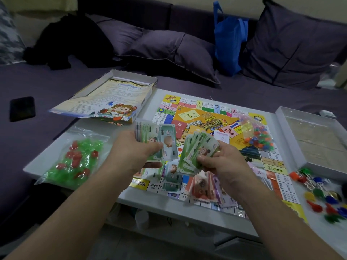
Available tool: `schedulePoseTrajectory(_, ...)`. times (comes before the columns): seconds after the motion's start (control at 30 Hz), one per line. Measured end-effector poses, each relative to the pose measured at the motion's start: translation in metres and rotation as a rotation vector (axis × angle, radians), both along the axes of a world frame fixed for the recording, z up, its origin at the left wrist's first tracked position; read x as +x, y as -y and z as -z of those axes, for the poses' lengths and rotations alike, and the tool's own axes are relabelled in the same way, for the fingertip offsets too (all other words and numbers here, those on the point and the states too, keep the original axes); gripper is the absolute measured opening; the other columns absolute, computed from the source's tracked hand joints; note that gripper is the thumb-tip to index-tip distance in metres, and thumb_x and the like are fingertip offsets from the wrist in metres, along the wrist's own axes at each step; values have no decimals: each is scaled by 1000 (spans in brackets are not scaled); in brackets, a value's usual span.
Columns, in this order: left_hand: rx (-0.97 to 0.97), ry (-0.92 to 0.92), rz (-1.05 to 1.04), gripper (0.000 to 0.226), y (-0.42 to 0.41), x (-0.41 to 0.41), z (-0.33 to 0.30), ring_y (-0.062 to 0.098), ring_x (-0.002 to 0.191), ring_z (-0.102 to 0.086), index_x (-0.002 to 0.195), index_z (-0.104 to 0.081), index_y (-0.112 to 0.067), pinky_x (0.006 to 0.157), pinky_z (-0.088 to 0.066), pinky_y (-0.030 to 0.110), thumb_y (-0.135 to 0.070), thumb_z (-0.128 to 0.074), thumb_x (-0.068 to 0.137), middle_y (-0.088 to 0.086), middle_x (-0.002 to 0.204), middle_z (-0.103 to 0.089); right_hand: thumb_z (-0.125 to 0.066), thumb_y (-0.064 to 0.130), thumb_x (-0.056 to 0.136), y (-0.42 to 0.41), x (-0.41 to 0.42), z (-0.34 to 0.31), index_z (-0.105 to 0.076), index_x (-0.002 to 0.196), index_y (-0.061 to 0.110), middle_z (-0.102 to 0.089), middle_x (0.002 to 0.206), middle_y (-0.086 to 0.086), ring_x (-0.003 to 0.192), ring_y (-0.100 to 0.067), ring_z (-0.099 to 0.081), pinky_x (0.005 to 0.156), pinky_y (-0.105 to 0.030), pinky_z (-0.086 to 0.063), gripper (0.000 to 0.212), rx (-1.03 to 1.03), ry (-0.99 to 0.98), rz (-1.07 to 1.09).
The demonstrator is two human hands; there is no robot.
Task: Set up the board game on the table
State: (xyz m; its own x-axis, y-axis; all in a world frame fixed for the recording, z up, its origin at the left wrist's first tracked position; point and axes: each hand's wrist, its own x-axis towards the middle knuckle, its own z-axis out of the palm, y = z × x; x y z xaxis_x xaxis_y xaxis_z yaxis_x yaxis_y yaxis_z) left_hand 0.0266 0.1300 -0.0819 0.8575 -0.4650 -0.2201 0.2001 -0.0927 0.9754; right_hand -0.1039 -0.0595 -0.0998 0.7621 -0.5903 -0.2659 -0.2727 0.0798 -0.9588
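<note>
A: Game board (204, 117), near edge: hidden under both hands and loose banknotes (201, 186). Print on them blurred.

B: Noted. Coloured tokens (323, 197) run off the right edge. Box tray (293, 139) cut there too.

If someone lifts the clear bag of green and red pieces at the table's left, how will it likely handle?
The bag of green and red pieces is probably floppy: thin wrinkled plastic around loose bits, so it would sag. Pieces likely shift inside. Probably light, small plastic parts.

Green banknotes (167, 141) with cartoon faces fan above a yellow-and-orange game board (206, 117) on the white counter (187, 216), beside a clear bag of green and red pieces (75, 158) and a blue tote (228, 38).
</note>
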Motion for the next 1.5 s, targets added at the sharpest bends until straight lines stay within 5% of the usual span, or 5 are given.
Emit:
schedulePoseTrajectory(0.4, 16, -19, 51, 22, 5, -3, 3, 31, 86, -80, 110, -74, -4, 70, -66, 49, 1, -77, 88, 15, 99, -80, -55, -20, 91, -3, 2, 5, -68, 114, -7, -76, 104, -22, 96, -34, -70, 109, -57, -47, 29, 347, 122, 54)
schedulePoseTrajectory(0.6, -1, -27, -3, 17, 0, 2, 0, 29, 83, -79, 102, -75, -4, 64, -65, 43, 4, -78, 87, 14, 94, -79, -52, -14, 95, -9, 4, 1, -65, 107, -4, -75, 85, -15, 70, -24, -72, 60, -32, -52, 21, 547, 162, -1)
schedulePoseTrajectory(0.9, -14, -23, 16, 18, -5, 0, -2, 27, 81, -80, 102, -74, -7, 65, -65, 44, 4, -76, 88, 11, 90, -80, -33, -13, 92, -25, 17, 0, -53, 138, 0, -59, 85, -7, 65, -13, -47, 55, -24, -36, 52, 780, 350, -105)
schedulePoseTrajectory(1.1, -34, -27, 8, 21, -8, 4, -4, 27, 84, -79, 106, -74, -6, 66, -65, 45, 3, -77, 88, 11, 94, -80, -59, 2, 87, -25, 17, 2, -51, 140, 2, -48, 83, -3, 61, -12, -37, 56, -23, -30, 54, 963, 478, -194)
schedulePoseTrajectory(1.5, 14, -2, 142, 21, 2, -9, 6, 33, 91, -78, 107, -75, -14, 80, -63, 57, -14, -79, 86, 8, 99, -80, -57, 6, 104, -47, 21, -9, -70, 112, 20, -80, 96, 2, 90, -15, -77, 76, -33, -62, 20, -67, 83, 142)
